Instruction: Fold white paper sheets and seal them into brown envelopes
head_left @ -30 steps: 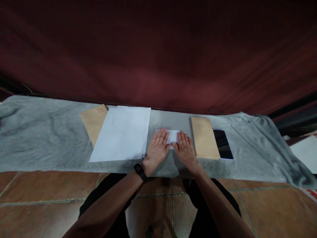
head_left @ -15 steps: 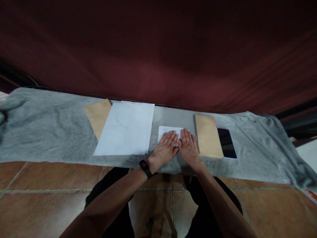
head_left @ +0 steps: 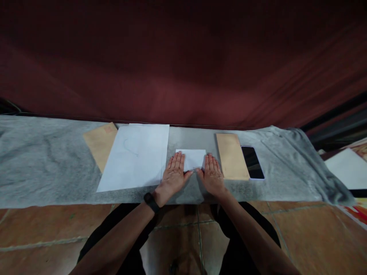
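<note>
A small folded sheet of white paper (head_left: 195,158) lies flat in front of me on the grey cloth. My left hand (head_left: 174,172) rests on its left edge, fingers stretched out and pointing away from me. On the opposite edge lies my right hand (head_left: 211,172), also flat with its fingers extended. Both thumbs point inward at the paper's near edge. Just left of my left hand are large white sheets (head_left: 137,160) with a faint curved pencil-like line. To the right of my right hand sits a stack of brown envelopes (head_left: 233,156).
A phone (head_left: 252,162) with a dark screen lies right of the envelopes. Another brown envelope (head_left: 99,141) is partly under the large sheets. Grey cloth (head_left: 51,164) covers the long surface, with a dark red curtain (head_left: 183,68) behind it. Tiled floor (head_left: 43,225) shows below.
My hands have moved apart, from close together over the paper's middle to its two side edges. More of the folded paper shows. The camera view has shifted slightly.
</note>
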{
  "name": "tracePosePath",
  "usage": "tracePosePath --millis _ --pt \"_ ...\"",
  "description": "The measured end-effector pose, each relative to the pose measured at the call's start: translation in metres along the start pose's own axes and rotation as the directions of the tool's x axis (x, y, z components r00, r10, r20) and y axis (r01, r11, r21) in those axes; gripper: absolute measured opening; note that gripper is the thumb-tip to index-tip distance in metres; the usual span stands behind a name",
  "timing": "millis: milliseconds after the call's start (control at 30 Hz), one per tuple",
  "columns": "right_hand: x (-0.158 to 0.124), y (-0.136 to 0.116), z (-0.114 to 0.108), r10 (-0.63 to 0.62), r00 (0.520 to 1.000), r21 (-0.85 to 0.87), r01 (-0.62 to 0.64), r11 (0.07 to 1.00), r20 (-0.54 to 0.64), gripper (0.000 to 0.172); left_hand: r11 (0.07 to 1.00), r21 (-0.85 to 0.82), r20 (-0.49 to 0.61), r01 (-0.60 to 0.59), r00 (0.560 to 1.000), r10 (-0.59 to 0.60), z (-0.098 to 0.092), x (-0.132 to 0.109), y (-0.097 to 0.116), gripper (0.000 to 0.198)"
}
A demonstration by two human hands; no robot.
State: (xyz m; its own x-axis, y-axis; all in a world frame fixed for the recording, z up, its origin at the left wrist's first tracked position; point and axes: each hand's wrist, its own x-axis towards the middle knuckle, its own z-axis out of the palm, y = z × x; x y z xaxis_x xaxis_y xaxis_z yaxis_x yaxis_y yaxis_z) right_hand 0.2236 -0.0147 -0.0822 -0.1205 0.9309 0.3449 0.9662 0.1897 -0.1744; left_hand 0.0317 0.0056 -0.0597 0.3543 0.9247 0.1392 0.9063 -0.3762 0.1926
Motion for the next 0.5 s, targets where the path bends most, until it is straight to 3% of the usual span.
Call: tracePosePath --millis 167,300,500 --pt "-0.006 0.001 -0.002 0.004 1.0 0.008 -0.004 1.0 -0.008 0.076 0.996 -0.047 -0.046 0.076 0.996 -0.078 -0.001 -0.004 -0.003 0.076" --pt "-0.004 -0.001 -0.006 0.017 1.0 0.018 -0.018 1.0 0.015 0.076 0.971 -0.204 -0.066 0.121 0.988 -0.137 -0.006 0.003 -0.012 0.065" --pt "-0.001 -0.014 -0.006 -0.052 0.991 0.082 0.042 0.996 0.123 0.078 0.803 -0.537 -0.042 0.257 0.943 -0.33 -0.021 0.022 -0.023 0.049"
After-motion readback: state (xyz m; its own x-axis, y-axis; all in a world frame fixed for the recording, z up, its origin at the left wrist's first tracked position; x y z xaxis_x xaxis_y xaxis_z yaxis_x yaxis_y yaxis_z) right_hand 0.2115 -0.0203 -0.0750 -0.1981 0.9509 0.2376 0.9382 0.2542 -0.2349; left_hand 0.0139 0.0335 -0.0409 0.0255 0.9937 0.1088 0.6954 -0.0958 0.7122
